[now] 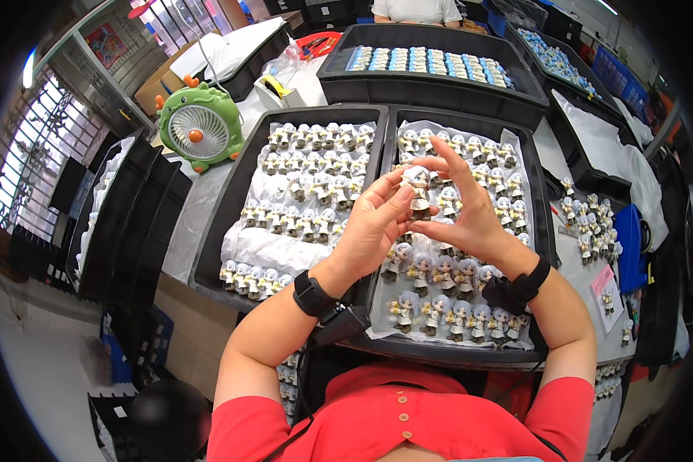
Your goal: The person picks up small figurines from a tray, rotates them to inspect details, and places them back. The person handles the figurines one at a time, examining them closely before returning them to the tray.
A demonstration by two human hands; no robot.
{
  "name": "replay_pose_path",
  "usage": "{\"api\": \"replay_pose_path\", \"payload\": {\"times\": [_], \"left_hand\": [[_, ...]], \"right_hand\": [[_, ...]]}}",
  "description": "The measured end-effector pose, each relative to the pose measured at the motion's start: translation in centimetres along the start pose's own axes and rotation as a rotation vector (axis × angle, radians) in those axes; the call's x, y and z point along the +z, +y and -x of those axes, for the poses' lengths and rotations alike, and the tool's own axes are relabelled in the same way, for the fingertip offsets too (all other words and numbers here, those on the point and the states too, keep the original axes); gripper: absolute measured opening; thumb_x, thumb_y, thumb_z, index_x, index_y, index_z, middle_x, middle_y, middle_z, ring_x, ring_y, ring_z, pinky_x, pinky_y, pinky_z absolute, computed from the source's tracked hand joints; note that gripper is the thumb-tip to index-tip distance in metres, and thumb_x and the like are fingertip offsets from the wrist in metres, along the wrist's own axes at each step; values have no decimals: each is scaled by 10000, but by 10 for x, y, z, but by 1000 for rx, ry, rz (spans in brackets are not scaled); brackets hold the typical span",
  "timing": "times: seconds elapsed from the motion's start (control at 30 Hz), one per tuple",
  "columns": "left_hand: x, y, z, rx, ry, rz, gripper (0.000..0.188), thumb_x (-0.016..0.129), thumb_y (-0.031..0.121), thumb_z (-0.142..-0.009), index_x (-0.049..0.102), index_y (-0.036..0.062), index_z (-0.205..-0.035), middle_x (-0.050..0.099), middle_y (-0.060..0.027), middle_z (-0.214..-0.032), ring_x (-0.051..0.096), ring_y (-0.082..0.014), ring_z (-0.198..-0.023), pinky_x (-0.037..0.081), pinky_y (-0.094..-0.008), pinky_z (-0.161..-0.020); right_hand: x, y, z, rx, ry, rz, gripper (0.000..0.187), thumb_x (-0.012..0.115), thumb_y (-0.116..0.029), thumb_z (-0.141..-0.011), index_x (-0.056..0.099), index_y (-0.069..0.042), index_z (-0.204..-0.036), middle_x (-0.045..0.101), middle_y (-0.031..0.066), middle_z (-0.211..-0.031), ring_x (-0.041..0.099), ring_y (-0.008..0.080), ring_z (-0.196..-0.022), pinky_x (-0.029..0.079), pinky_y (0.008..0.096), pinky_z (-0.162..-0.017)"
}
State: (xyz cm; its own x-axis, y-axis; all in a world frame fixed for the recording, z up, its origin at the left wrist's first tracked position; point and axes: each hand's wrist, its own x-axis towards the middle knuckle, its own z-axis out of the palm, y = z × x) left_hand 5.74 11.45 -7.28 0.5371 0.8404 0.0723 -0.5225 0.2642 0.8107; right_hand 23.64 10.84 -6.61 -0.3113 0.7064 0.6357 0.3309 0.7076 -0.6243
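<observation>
In front of me, over the right-hand tray, a small chibi figurine (pixel 419 192) is held upright, with pale hair, a white outfit and a dark base. My left hand (pixel 373 223) grips it from the left, thumb across its side. My right hand (pixel 470 212) curves around it from the right, fingertips by the head and thumb by the base, index finger raised. Rows of similar figurines (pixel 456 316) stand in the right black tray (pixel 543 231) on white sheeting. More rows fill the left black tray (pixel 239 185), with a bare strip of white wrapping between them.
A green fan (pixel 200 127) stands at the far left, near a tape dispenser (pixel 277 91). Behind is a black tray (pixel 431 86) of blue-and-white pieces. Loose figurines (pixel 590 223) and a blue bin (pixel 631 250) sit at right. Stacked black trays (pixel 131 215) are at left; another person (pixel 416 11) is opposite.
</observation>
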Motion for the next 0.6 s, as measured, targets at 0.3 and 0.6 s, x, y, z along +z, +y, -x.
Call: {"api": "replay_pose_path", "payload": {"times": [0.3,0.6], "left_hand": [[1,2,-1,-19,-35,28,474,492,244,-949,345,30,-1346,539,-100,-1182,589,-246,-1026,513,-330,-836],[-1,1,-1,-23,-50,33,494,505,248,-942,335,28,-1350,540,-114,-1185,586,-255,-1038,512,-332,-841]], "right_hand": [[-3,-2,-1,34,0,-12,969,805,-163,-614,261,-93,-1414,536,135,-1223,526,254,-1139,405,375,-967],[-4,-3,-1,38,-2,-29,966,803,-163,-615,262,-90,-1412,522,135,-1242,517,254,-1160,401,376,-978]]}}
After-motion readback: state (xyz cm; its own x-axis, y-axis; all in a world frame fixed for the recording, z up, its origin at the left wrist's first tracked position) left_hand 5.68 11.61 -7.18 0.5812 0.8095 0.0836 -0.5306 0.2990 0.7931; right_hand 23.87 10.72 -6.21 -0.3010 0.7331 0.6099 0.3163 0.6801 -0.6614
